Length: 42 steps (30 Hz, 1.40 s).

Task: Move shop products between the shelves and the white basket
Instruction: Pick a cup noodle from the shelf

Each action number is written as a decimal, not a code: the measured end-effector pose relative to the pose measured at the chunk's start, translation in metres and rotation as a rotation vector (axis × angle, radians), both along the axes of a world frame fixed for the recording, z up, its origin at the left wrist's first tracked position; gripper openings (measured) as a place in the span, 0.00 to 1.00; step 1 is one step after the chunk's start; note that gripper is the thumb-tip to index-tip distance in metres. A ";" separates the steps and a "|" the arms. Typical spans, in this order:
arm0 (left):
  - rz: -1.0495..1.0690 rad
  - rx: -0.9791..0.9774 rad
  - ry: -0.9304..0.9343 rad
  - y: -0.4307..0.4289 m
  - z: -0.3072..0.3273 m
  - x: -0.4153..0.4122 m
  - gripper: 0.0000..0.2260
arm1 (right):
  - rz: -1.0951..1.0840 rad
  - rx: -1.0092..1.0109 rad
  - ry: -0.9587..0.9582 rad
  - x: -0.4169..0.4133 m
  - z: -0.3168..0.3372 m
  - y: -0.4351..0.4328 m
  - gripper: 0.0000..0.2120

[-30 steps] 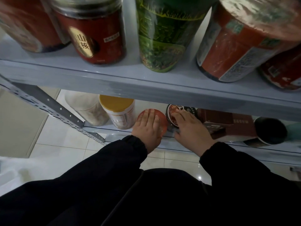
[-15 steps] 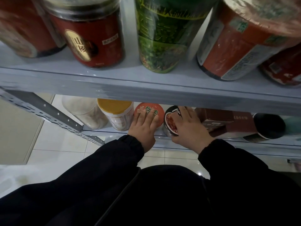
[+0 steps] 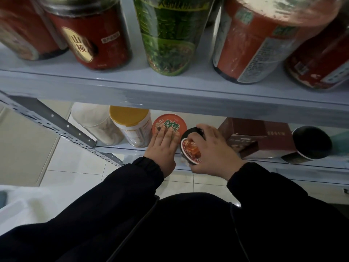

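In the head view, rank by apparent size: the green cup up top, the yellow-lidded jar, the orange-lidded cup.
1. green cup, largest, though nearness to the camera inflates it.
2. yellow-lidded jar next.
3. orange-lidded cup smallest, partly covered by the left hand.

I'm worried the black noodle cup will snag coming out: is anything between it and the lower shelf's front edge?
Nothing visible. The right hand grips the black noodle cup at the lower shelf's front edge. The orange-lidded cup under the left hand and the brown box flank it only at the sides.
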<state>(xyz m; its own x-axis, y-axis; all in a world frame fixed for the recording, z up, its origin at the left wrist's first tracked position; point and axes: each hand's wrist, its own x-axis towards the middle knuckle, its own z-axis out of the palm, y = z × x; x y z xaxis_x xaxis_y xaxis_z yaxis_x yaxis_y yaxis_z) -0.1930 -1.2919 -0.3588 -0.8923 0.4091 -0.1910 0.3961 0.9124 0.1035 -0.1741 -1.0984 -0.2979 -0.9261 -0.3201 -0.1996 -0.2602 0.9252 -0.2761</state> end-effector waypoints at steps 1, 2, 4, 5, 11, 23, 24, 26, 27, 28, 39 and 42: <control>-0.009 0.073 0.051 0.000 0.003 0.003 0.38 | 0.003 -0.039 0.000 0.004 0.001 0.002 0.39; -0.026 0.144 0.121 -0.001 0.005 0.005 0.36 | 0.004 -0.075 -0.001 0.007 0.003 0.004 0.39; -0.001 0.412 0.208 -0.004 0.010 0.013 0.28 | 0.026 -0.140 0.003 0.011 0.009 0.013 0.39; 0.059 0.577 0.143 -0.006 0.017 0.018 0.27 | 0.039 -0.178 -0.005 0.012 0.013 0.019 0.40; 0.075 0.876 -0.394 0.004 0.048 0.053 0.49 | 0.144 -0.443 -0.011 0.029 0.037 0.048 0.49; 0.519 1.221 -0.315 0.069 0.019 0.129 0.49 | -0.166 -1.092 -0.399 0.083 -0.003 0.087 0.58; 0.550 1.230 -0.350 0.074 0.020 0.136 0.47 | -0.225 -1.155 -0.452 0.084 -0.008 0.090 0.58; 0.632 1.272 -0.398 0.088 0.028 0.147 0.41 | -0.334 -1.267 -0.572 0.087 -0.016 0.095 0.60; 0.680 1.317 -0.415 0.096 0.034 0.153 0.38 | -0.376 -1.336 -0.635 0.089 -0.018 0.097 0.60; 0.730 1.378 -0.433 0.103 0.037 0.157 0.35 | -0.409 -1.406 -0.690 0.092 -0.019 0.098 0.58; 1.064 1.525 -0.431 0.113 0.057 0.146 0.21 | -0.810 -1.600 -0.794 0.099 0.003 0.072 0.23; 1.072 1.577 -0.364 0.105 0.056 0.140 0.26 | -0.864 -1.572 -0.715 0.095 0.008 0.060 0.24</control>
